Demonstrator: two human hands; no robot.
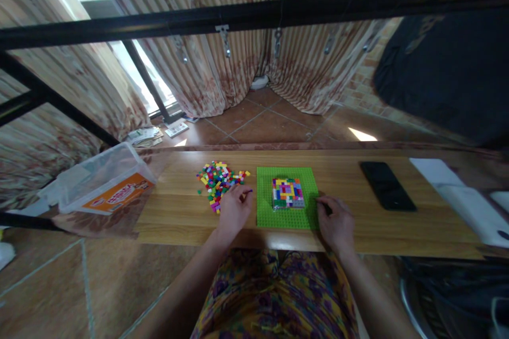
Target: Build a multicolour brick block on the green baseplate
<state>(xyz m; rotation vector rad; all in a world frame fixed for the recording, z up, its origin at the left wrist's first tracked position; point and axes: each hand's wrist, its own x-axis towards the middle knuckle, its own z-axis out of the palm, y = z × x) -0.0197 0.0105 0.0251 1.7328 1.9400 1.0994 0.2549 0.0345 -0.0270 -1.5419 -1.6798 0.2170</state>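
Between the thumb and forefinger of my left hand (235, 207) is a small dark purple toy brick (250, 191). That hand is at the near right side of a loose pile of coloured bricks (218, 177), just left of the green baseplate (264, 217). A square block of multicoloured bricks (288, 192) sits near the middle of the plate. My right hand (337, 221) has its fingers curled at the plate's right edge, gripping it there.
All this is on a narrow wooden table (342, 169). A black phone (386, 185) lies to the right, beside white paper (449, 185). A clear plastic tub (107, 180) with an orange label stands at the left. A dark metal bar (254, 8) crosses ahead.
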